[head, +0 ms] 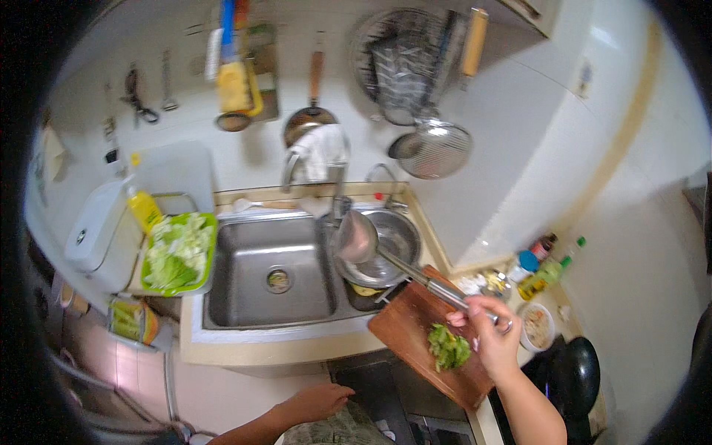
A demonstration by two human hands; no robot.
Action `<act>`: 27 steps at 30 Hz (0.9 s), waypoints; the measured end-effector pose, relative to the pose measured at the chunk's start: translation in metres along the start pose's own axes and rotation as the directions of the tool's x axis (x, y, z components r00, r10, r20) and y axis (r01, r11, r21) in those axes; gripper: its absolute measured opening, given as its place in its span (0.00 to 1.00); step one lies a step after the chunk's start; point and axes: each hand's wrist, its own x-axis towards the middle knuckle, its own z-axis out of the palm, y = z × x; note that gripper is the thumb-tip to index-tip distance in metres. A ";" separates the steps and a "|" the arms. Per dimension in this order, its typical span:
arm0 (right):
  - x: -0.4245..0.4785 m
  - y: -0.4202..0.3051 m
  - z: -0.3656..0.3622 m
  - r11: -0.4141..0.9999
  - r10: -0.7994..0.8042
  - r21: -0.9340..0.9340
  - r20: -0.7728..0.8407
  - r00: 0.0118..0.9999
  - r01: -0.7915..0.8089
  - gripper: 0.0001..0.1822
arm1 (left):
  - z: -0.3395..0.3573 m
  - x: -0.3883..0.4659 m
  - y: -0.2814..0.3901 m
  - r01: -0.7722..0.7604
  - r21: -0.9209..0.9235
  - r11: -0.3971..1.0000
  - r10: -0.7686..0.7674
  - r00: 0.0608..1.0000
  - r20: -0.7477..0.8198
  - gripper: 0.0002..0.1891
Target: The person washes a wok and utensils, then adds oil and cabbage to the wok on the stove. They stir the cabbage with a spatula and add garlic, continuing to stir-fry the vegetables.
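Observation:
My right hand (490, 334) grips the handle of a metal ladle (409, 268). The ladle's blurred bowl hangs at the near side of the faucet, over the edge of a steel basin (410, 245). Below the handle, a wooden cutting board (401, 320) bears a small heap of chopped green leaves (449, 350). The board lies tilted across the counter corner, between the sink and the stove. My left hand (320, 399) hangs low in front of my body with its fingers curled together. No object shows in it.
A steel sink (239, 272) lies left of the basin. Beside it, a green basket (210, 250) holds lettuce leaves (175, 258). To the right are several bottles (537, 281), a bowl of food (537, 328) and a black pan (581, 370). Strainers (436, 150) hang on the wall.

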 end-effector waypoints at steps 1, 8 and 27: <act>-0.004 -0.005 -0.010 0.970 0.175 0.192 -0.111 0.978 -0.152 0.08 | -0.003 0.005 0.006 0.023 -0.004 1.000 -0.022 0.998 0.067 0.15; -0.100 -0.029 -0.189 0.830 0.440 0.556 -0.591 0.676 -0.054 0.11 | -0.002 0.032 0.024 -0.034 0.012 0.999 0.033 0.997 0.068 0.15; -0.311 0.052 -0.459 0.897 0.439 0.398 -0.847 0.299 -0.190 0.12 | 0.073 0.100 0.144 -0.149 0.132 0.980 0.144 0.988 0.049 0.10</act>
